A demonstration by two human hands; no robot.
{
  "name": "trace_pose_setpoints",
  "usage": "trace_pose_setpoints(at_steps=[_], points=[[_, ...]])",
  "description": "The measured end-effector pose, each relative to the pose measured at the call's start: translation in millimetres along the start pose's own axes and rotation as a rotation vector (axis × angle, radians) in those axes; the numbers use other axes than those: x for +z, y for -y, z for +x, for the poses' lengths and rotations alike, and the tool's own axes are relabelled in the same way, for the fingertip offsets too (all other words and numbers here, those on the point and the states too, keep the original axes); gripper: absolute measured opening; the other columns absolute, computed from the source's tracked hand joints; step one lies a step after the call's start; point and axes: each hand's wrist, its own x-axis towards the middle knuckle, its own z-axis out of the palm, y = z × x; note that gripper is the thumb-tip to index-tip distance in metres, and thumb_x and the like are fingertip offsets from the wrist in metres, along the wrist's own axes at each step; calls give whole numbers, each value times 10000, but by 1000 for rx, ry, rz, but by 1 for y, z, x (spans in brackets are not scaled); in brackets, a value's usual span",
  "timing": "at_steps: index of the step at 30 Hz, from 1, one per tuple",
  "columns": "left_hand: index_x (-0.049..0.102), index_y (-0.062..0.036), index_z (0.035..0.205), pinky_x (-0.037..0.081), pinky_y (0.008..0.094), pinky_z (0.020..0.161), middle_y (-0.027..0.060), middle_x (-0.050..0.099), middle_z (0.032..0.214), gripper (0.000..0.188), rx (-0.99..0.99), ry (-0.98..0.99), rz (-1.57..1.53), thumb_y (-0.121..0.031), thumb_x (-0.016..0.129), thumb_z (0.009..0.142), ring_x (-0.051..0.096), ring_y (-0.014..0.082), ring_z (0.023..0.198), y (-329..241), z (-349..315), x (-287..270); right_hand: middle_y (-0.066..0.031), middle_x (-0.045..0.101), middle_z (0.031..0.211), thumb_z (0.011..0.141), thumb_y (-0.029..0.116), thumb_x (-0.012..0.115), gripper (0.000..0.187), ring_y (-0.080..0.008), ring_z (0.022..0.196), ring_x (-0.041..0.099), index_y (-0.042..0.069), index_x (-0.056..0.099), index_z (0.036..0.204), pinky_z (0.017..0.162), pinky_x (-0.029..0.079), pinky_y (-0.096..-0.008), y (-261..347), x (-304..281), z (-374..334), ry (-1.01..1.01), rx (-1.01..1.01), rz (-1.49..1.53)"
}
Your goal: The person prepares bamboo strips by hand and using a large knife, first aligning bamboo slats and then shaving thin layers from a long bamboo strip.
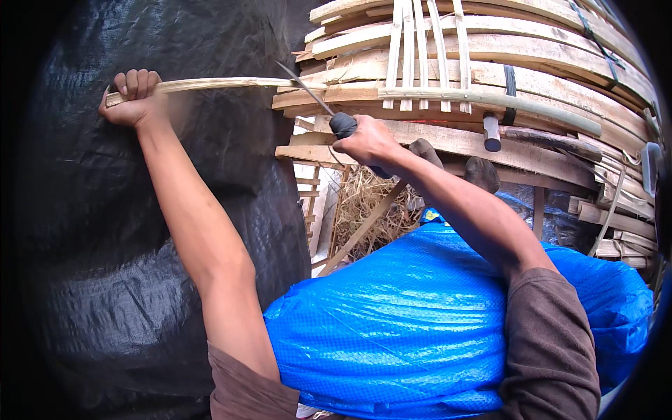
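Stretched far out to the left, my left hand (136,101) is closed around one end of a thin, pale bamboo strip (224,82). The strip runs rightward, bowed slightly, to the edge of the stacked planks (336,94). My right hand (371,143) grips a knife (343,124) by its black-wrapped handle. Its narrow blade points up and left and crosses the strip near the strip's right end. Whether the blade's edge bites into the strip cannot be made out.
Several slats (423,56) and a bamboo pole (504,100) lie on the planks, near a hammer (492,140). A blue tarp (392,315) covers my lap. Fibrous shavings (374,206) are heaped beyond it. Black sheeting (105,238) hangs on the left.
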Motion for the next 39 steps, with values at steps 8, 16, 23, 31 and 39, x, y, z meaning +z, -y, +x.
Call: trace_pose_setpoints(at_steps=[8,16,23,31,39], points=[[252,-147,663,163,297,475,14,228,563,263,159,-631,172,-324,299,851,135,141,474,19,-5,52,-228,689,935,726,246,734,482,-336,876,679,-21,622,1111,819,521,-418,26,47,-11,-65,-249,165],[272,-97,733,269,282,462,85,453,649,484,170,-912,304,-494,191,998,298,157,480,17,-9,56,-267,699,968,726,240,706,471,-395,943,690,-24,626,1107,857,530,-449,-3,48,-14,-12,-126,208],[441,38,818,385,299,521,122,521,738,629,181,-935,343,-518,216,1009,390,181,537,28,-10,68,-313,693,978,735,244,689,441,-443,966,686,-24,619,1078,869,530,-481,29,43,-21,-42,-283,153],[424,22,795,349,303,524,89,426,653,644,182,-928,346,-519,162,1025,321,178,528,20,-9,42,-302,696,976,728,223,687,466,-441,975,685,-14,630,1125,871,530,-481,-25,40,-9,-33,-105,64],[376,-20,738,300,310,491,87,403,638,621,170,-984,328,-528,160,1024,286,184,508,21,-17,45,-296,697,1006,730,252,698,460,-425,1001,683,-18,631,1097,881,530,-467,-32,36,-17,-48,-39,35]])
